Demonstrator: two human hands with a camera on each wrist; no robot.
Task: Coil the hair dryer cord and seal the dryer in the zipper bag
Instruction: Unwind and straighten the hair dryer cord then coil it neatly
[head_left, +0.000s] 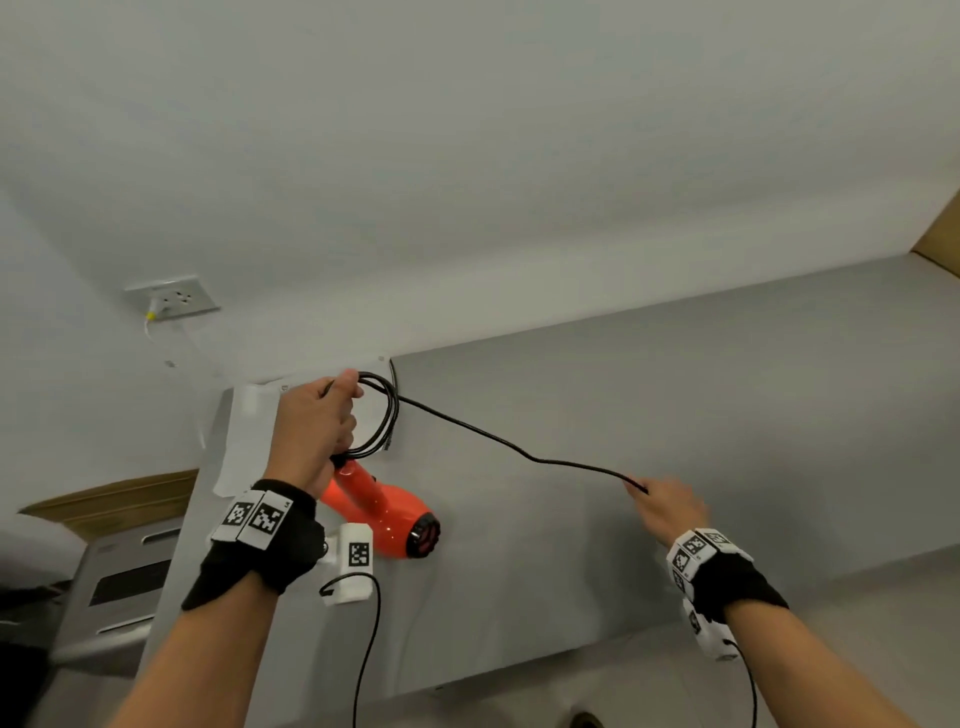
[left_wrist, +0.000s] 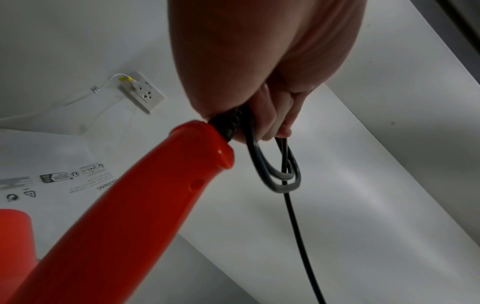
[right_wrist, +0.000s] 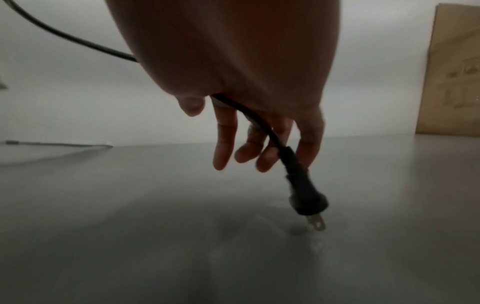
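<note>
An orange-red hair dryer (head_left: 384, 514) hangs by its handle end (left_wrist: 130, 216) from my left hand (head_left: 332, 415), just above the grey table (head_left: 649, 405). That hand's fingers (left_wrist: 272, 121) curl round a few loops of the black cord (head_left: 387, 415), which dangle below them (left_wrist: 283, 176). From the loops the cord (head_left: 519, 449) runs right to my right hand (head_left: 654, 493), which pinches it near its end. The plug (right_wrist: 307, 197) hangs below the loose fingers (right_wrist: 223, 144), prongs just over the table. The clear zipper bag (head_left: 241, 441) with printed warnings (left_wrist: 64, 181) lies flat under my left hand.
A wall socket (head_left: 174, 299) with a thin white cable plugged in sits behind the table's left end. A cardboard box (head_left: 940, 234) stands at the far right. A grey appliance (head_left: 119, 582) and more cardboard (head_left: 114, 499) are left of the table.
</note>
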